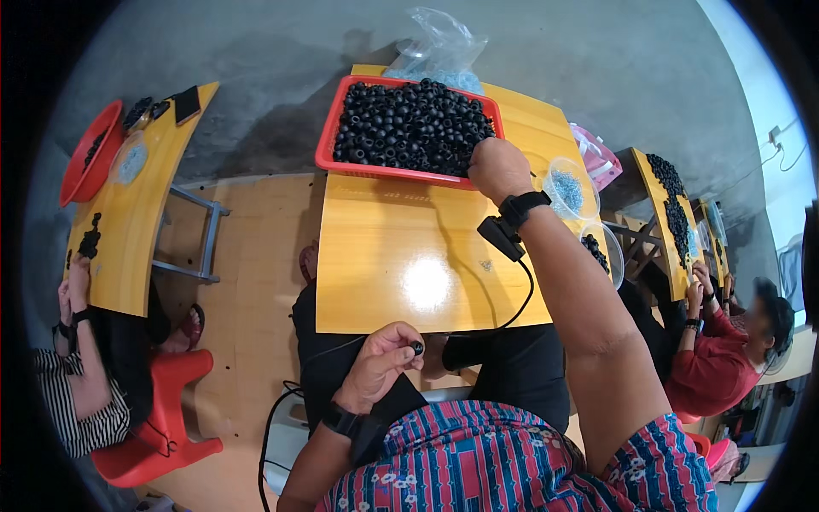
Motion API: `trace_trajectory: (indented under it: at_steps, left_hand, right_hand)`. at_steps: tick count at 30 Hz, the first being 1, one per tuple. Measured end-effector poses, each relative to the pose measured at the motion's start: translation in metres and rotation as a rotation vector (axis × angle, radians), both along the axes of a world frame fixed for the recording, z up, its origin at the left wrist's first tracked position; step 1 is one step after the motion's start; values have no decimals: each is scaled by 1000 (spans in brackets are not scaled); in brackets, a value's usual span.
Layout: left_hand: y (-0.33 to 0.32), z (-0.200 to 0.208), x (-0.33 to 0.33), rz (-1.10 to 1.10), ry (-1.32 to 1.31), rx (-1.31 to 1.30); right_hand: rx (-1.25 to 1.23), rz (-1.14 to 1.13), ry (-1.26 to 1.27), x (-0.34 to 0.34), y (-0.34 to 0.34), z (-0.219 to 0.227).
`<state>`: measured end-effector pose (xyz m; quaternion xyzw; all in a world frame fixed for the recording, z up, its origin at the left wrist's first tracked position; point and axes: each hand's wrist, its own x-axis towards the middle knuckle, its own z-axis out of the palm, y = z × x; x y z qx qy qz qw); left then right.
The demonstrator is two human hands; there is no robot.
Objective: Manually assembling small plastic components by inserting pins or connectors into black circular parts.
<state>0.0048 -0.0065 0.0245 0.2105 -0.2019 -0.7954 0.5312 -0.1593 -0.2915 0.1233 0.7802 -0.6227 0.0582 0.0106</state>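
Note:
My left hand (pixel 384 363) is just off the table's near edge, above my lap. Its thumb and fingers pinch a small round black bead-like piece (pixel 417 348). At the right front corner of a red plastic basket (pixel 401 177), my right hand (pixel 499 169) is curled with its knuckles up. Its fingertips are hidden, so what they hold cannot be made out. Heaped in the basket are many black hollow pieces (pixel 409 124) of the same kind. Right of that hand stands a clear round tub (pixel 554 207) with small pale-blue bits inside.
A second clear tub (pixel 616 256) holds black pieces at the yellow table's (pixel 375 256) right edge. Behind the basket lies a clear plastic bag (pixel 444 51). A cable (pixel 525 303) runs from my right wrist. People work at tables on both sides; a red stool (pixel 175 401) stands left.

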Motion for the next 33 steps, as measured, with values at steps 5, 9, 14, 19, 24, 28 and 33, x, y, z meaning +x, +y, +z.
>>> trace_trajectory:
  at_steps: [5, 9, 14, 19, 24, 28, 33]
  left_hand:
    - [1, -4, 1, 3, 16, 3]
    - [1, -6, 0, 5, 38, 1]
    - [1, -9, 1, 11, 24, -20]
    - [4, -7, -1, 47, 3, -55]
    - [4, -19, -6, 77, -24, -132]
    - [4, -17, -7, 168, 54, -130]
    - [10, -23, -7, 205, 13, -112]
  right_hand:
    - [50, 46, -71, -1, 5, 8]
    - [7, 68, -194, -10, 6, 8]
    - [-8, 87, -432, -23, 21, 16]
    - [88, 148, -724, -23, 81, 24]
    - [442, 168, -930, -15, 168, 3]
    - [612, 129, -1026, -15, 211, -21]
    - [654, 111, -1101, -14, 232, -43]
